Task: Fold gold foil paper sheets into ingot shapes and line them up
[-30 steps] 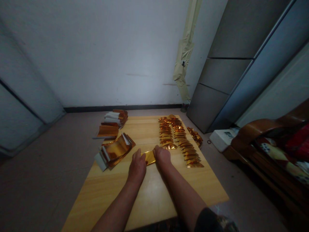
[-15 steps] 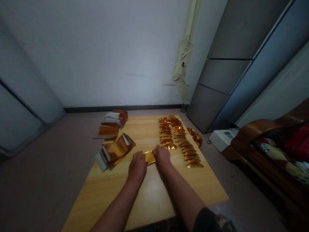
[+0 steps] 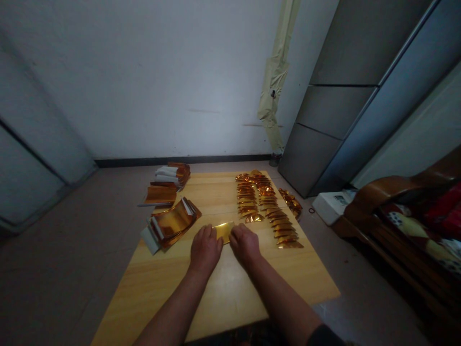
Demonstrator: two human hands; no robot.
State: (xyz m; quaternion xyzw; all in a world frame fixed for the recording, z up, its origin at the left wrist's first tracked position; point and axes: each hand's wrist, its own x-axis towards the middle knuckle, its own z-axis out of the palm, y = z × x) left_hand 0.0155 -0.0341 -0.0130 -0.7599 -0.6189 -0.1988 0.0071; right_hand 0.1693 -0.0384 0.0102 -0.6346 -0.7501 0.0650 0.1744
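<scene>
A sheet of gold foil paper (image 3: 224, 231) lies on the wooden table between my two hands. My left hand (image 3: 205, 246) is closed on its left end, thumb toward the middle. At the right end my right hand (image 3: 245, 242) pinches the paper with bent fingers. To the left rests a stack of gold foil sheets (image 3: 176, 221) with pale backs. On the right, several folded gold foil pieces (image 3: 283, 223) stand overlapped in two rows. One folded piece (image 3: 254, 218) sits at the near end of the inner row.
More foil paper stacks (image 3: 161, 194) lie at the table's (image 3: 223, 298) far left corner. Beyond its right edge is a heap of gold pieces (image 3: 291, 203). A grey refrigerator (image 3: 327, 110), a white box (image 3: 329, 209) and a wooden sofa (image 3: 360, 216) stand on the right.
My right hand has shifted slightly right and turned along the paper's right end. More of the gold sheet now shows between my hands. The left hand has barely moved.
</scene>
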